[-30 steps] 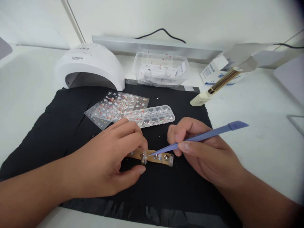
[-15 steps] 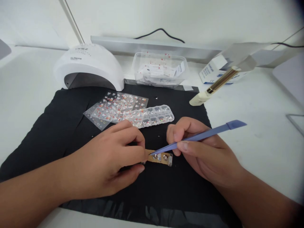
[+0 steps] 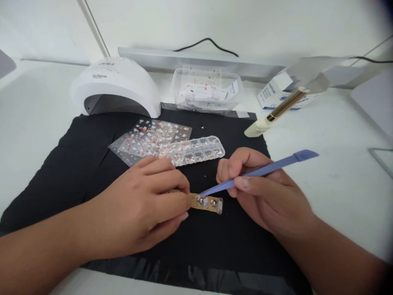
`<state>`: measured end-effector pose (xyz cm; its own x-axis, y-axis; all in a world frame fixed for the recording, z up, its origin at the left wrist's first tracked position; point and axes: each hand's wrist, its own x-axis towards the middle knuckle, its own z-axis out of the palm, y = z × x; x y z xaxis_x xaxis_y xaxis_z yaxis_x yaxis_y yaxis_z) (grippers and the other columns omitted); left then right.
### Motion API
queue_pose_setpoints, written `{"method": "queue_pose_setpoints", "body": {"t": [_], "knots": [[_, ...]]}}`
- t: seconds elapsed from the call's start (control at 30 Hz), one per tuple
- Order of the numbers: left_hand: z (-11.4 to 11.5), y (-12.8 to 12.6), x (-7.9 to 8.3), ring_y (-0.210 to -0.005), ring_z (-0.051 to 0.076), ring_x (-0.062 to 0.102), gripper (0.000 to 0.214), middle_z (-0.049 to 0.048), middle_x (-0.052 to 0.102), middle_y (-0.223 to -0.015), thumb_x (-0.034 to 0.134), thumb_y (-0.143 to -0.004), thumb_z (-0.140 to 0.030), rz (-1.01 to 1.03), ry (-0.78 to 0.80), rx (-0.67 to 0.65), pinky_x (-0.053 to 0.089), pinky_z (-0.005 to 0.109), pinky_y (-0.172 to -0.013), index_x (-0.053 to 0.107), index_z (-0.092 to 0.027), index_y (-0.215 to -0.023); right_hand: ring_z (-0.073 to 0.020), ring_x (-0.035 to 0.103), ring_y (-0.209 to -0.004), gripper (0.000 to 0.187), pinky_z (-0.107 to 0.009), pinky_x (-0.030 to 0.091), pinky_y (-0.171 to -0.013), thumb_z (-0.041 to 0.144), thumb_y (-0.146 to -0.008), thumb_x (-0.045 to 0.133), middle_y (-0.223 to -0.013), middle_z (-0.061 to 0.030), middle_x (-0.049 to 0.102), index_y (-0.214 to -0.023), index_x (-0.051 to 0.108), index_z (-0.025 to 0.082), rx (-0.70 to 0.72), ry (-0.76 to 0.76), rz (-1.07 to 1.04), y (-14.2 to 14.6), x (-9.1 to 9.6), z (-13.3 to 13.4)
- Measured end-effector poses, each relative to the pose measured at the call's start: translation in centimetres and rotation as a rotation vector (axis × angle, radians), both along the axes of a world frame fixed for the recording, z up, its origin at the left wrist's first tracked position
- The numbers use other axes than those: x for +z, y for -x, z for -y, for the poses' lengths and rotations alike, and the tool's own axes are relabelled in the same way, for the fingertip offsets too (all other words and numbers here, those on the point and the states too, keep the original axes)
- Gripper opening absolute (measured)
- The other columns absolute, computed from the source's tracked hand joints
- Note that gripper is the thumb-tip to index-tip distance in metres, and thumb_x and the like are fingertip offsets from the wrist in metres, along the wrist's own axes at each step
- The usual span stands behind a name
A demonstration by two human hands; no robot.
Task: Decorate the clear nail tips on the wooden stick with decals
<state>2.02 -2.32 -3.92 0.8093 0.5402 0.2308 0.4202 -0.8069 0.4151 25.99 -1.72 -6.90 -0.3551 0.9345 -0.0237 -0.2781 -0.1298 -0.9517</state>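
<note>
Low over a black mat (image 3: 245, 246), my left hand (image 3: 153, 200) is closed, thumb and fingers pressed on a narrow tan strip (image 3: 209, 208) and covering its left part. Round silver studs and a small white-and-blue patch show on the strip, with a clear piece at its right end. Held like a pen in my right hand (image 3: 260, 188) is a pair of slim blue-purple tweezers (image 3: 267, 169). Their pointed tip is at the strip, close to my left fingertips. Whether the tip grips anything is too small to tell.
Behind my hands lie clear sticker sheets (image 3: 147, 139) and a compartment case of tiny gems (image 3: 199, 156). Farther back are a white nail lamp (image 3: 123, 82), a clear plastic tub (image 3: 238, 88) and a white box (image 3: 272, 92). A cream bottle with gold cap (image 3: 258, 128) stands at right.
The tweezers' tip has shifted slightly right and up along the strip, and my right hand has risen a little. My left hand stays nearly in place on the strip.
</note>
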Motion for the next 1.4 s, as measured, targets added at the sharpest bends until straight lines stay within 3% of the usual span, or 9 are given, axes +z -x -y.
{"method": "queue_pose_setpoints", "body": {"t": [0.33, 0.63, 0.83, 1.4], "knots": [[0.06, -0.01, 0.05, -0.085, 0.019, 0.051, 0.013, 0.0034, 0.065, -0.101, 0.056, -0.095, -0.016, -0.01, 0.008, -0.004, 0.04, 0.038, -0.077, 0.067, -0.019, -0.102, -0.0132, 0.045, -0.055, 0.007, -0.033, 0.029, -0.056, 0.015, -0.075, 0.063, -0.06, 0.0029, 0.055, -0.074, 0.066, 0.021, -0.148, -0.08, -0.119, -0.02, -0.06, -0.23], [0.05, -0.13, 0.22, -0.084, 0.017, 0.05, 0.014, 0.0023, 0.065, -0.101, 0.055, -0.096, -0.014, -0.005, 0.07, 0.005, 0.041, 0.036, -0.079, 0.067, -0.019, -0.101, -0.0129, 0.045, -0.055, 0.007, -0.032, 0.029, -0.057, 0.015, -0.076, 0.063, -0.061, 0.003, 0.057, -0.076, 0.066, 0.021, -0.137, -0.063, -0.147, -0.07, -0.04, -0.32], [0.1, -0.08, 0.13, -0.09, 0.015, 0.055, 0.019, 0.0001, 0.065, -0.101, 0.058, -0.093, -0.012, 0.054, 0.14, 0.037, 0.043, 0.033, -0.086, 0.056, -0.018, -0.11, -0.0133, 0.044, -0.055, 0.006, -0.032, 0.029, -0.056, 0.016, -0.077, 0.062, -0.058, 0.0033, 0.057, -0.077, 0.065, 0.021, -0.132, -0.077, -0.172, 0.01, 0.08, -0.32], [0.24, -0.06, 0.21, -0.087, 0.015, 0.056, 0.02, -0.0023, 0.068, -0.101, 0.058, -0.091, -0.01, 0.052, 0.138, 0.053, 0.043, 0.033, -0.082, 0.054, -0.022, -0.107, -0.0132, 0.044, -0.055, 0.007, -0.032, 0.029, -0.056, 0.015, -0.077, 0.062, -0.058, 0.0033, 0.057, -0.077, 0.065, 0.021, -0.123, -0.059, -0.172, 0.0, 0.22, -0.32]]}}
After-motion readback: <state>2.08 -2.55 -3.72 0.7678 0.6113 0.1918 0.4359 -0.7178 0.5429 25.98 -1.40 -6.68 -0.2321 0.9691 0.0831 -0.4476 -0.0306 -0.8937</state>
